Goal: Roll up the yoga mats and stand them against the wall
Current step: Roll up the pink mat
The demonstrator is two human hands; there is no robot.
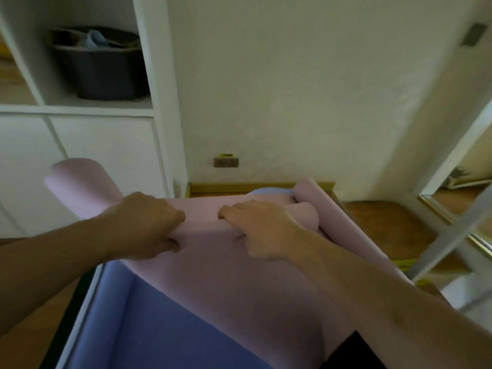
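A pink yoga mat (213, 265) is lifted off the floor in front of me, partly rolled, with a loose curled end at the upper left and another curl at the right. My left hand (145, 226) grips its folded top edge with curled fingers. My right hand (262, 227) grips the same edge a little to the right. A blue mat (149, 323) lies flat on the floor underneath, reaching toward the wall (292, 102).
A white cabinet (101, 145) stands at the left, with a dark basket (101, 67) in its open shelf. A wall socket (226, 162) sits low on the wall above a wooden skirting. A white-framed sliding door (452, 230) is at the right, over wooden floor (386, 225).
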